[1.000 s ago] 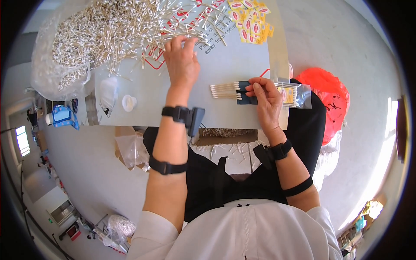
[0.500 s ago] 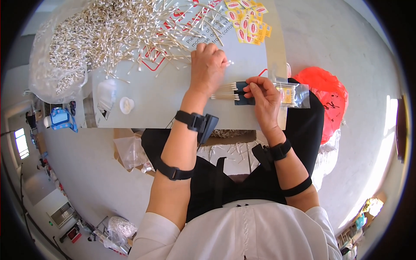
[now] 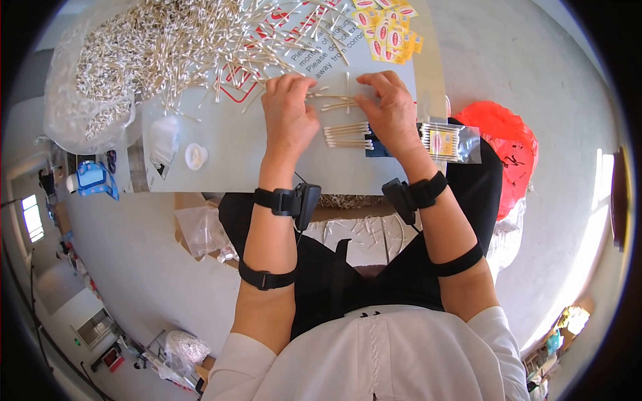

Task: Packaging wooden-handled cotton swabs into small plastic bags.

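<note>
Cotton swabs, loose, a few [image 3: 338,105]: lying crosswise on the grey tabletop [image 3: 241,170] in the gap between two bare hands, one swab standing out at an angle to the others. Left hand [image 3: 287,110]: to the left of these swabs, fingers curled, thumb set apart from forefinger; whether the fingertips grip a swab cannot be told. Right hand [image 3: 393,112]: to their right, thumb and forefinger spread, thumb tip close by the swab ends. Swabs, one row [image 3: 348,136]: side by side below the loose few, right ends beside a dark blue patch [image 3: 377,148] partly under the right wrist. Clear packet [image 3: 441,142]: holding swabs and a yellow card, at the table's right edge. Swab heap [image 3: 160,53]: large, upper left, spilling from a clear plastic bag [image 3: 59,110]. Yellow printed cards [image 3: 388,40]: overlapping, upper right. Round white dish [image 3: 195,156]: small, left part of table. Red plastic bag [image 3: 511,150]: right of table, beside the person's dark-clad leg.
</note>
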### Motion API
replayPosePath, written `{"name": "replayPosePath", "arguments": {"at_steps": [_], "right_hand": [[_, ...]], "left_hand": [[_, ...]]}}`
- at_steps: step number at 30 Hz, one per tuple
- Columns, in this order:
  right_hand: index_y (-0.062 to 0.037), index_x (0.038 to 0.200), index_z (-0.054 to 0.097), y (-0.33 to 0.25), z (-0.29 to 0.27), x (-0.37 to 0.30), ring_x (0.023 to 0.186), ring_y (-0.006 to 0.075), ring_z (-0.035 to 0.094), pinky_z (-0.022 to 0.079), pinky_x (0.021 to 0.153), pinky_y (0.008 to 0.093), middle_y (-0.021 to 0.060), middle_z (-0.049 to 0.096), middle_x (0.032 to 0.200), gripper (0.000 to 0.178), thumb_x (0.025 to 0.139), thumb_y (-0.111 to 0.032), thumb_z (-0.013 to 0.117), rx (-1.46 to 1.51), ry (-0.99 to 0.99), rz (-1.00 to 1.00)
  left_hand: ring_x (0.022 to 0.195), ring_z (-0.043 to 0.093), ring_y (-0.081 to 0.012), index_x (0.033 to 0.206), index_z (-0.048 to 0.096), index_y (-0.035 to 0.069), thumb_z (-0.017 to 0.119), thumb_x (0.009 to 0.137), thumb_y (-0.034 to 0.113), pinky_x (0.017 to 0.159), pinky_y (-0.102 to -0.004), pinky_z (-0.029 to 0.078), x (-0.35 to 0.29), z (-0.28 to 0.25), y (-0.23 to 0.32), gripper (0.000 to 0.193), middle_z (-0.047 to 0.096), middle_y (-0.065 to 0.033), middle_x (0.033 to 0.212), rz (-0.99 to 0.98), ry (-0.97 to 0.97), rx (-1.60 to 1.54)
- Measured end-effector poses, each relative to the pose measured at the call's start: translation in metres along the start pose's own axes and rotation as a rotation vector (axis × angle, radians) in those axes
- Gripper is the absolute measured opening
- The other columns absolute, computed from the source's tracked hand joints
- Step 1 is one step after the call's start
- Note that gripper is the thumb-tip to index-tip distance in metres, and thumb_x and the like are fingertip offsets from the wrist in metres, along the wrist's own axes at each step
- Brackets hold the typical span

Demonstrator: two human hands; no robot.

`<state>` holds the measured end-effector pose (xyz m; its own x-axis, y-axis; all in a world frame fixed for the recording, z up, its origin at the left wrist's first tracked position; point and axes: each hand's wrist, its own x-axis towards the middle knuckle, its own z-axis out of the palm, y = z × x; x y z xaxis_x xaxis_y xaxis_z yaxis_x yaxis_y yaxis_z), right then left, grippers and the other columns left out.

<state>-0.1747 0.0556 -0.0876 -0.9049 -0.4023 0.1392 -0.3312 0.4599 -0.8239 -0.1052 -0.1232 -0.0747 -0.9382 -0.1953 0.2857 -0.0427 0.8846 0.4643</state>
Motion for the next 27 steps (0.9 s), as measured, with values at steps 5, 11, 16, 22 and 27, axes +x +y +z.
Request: {"name": "replayPosePath", "arguments": {"at_steps": [5,11,16,22,27], "right_hand": [[-0.0107,0.096,0.07,0.005,-0.002,0.025,0.101,0.0317,0.058,0.05,0.087,0.0393,0.0128,0.061,0.104,0.026,0.075,0.003,0.064,-0.054,-0.006,-0.31],[-0.0086,0.086,0.066,0.021,-0.002,0.035,0.099,0.0315,0.058,0.051,0.084,0.039,0.0088,0.06,0.099,0.011,0.079,0.0,0.064,-0.151,-0.127,-0.35],[-0.0051,0.083,0.061,0.023,-0.003,0.026,0.097,0.0317,0.058,0.05,0.082,0.039,0.0087,0.059,0.097,0.005,0.081,-0.003,0.064,-0.116,-0.063,-0.277],[-0.0062,0.081,0.063,0.017,0.004,0.021,0.096,0.0322,0.058,0.05,0.082,0.0407,0.0088,0.059,0.096,0.005,0.078,-0.007,0.067,-0.132,0.05,-0.2],[-0.0102,0.082,0.067,0.01,0.008,0.014,0.098,0.0281,0.056,0.047,0.084,0.0406,0.0034,0.059,0.097,0.009,0.074,-0.012,0.072,-0.154,0.058,-0.225]], "left_hand": [[0.106,0.051,-0.0293,0.094,0.067,0.007,0.062,0.069,-0.005,0.089,-0.0425,0.04,0.006,0.003,-0.004,0.029,0.061,-0.0047,0.101,-0.127,-0.07,0.033],[0.093,0.055,-0.0294,0.082,0.065,0.008,0.069,0.074,0.0,0.08,-0.0417,0.046,0.001,0.002,-0.01,0.012,0.059,-0.0051,0.088,-0.081,-0.049,0.003],[0.09,0.055,-0.0294,0.081,0.063,0.007,0.071,0.074,-0.001,0.075,-0.0412,0.048,-0.004,0.006,-0.012,0.014,0.058,-0.0053,0.085,-0.144,-0.013,-0.067],[0.091,0.055,-0.03,0.08,0.062,0.008,0.071,0.073,-0.001,0.075,-0.0415,0.049,-0.005,0.008,-0.014,0.015,0.057,-0.0056,0.085,-0.184,0.033,-0.125],[0.092,0.055,-0.0308,0.079,0.062,0.007,0.07,0.073,-0.001,0.076,-0.0411,0.049,-0.004,0.01,-0.007,0.013,0.057,-0.0065,0.086,-0.176,-0.007,-0.061]]}}
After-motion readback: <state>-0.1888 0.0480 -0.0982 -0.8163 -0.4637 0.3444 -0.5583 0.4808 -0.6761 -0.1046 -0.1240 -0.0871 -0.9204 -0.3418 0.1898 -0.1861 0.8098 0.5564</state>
